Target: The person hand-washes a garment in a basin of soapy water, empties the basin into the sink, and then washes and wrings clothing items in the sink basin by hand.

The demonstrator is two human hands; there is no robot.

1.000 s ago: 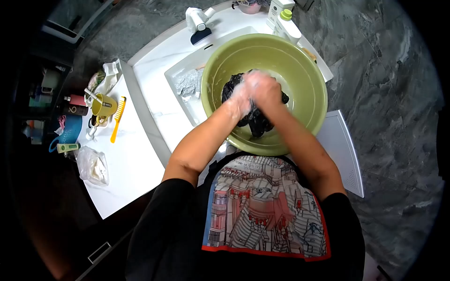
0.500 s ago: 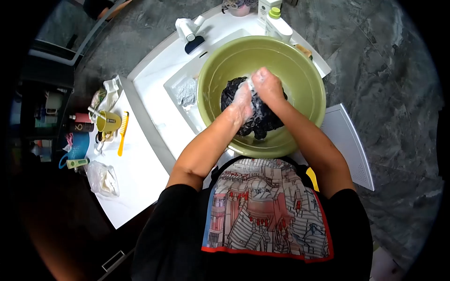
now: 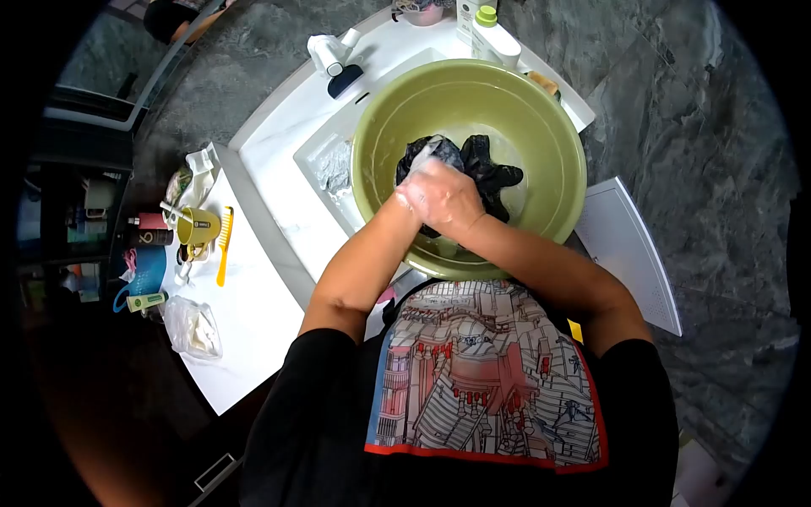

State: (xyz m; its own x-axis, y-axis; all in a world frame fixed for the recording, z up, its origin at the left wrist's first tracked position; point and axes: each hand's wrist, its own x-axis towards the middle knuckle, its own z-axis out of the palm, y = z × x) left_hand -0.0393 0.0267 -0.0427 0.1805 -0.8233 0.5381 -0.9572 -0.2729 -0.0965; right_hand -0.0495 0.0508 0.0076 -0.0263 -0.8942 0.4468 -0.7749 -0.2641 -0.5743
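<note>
A black wet cloth (image 3: 494, 176), soapy in places, lies bunched in a large olive-green basin (image 3: 557, 127). My right hand (image 3: 452, 199) is closed on the cloth, its fist toward the left side of the bundle. Pressed close against it is my left hand (image 3: 411, 196), closed on the same cloth and partly hidden by the right one. White suds cover both hands and the bit of cloth just above them. Part of the cloth spreads out to the right on the basin floor, in a little cloudy water.
Under the basin is a white sink (image 3: 317, 160) with a faucet (image 3: 331, 55) behind it. A green-capped bottle (image 3: 496, 42) stands at the back. On the left counter are a yellow comb (image 3: 225, 245), a mug (image 3: 199, 226) and a plastic bag (image 3: 193, 328).
My right hand has come down and left, from above the cloth to against my left hand. The cloth's right part now lies spread and uncovered.
</note>
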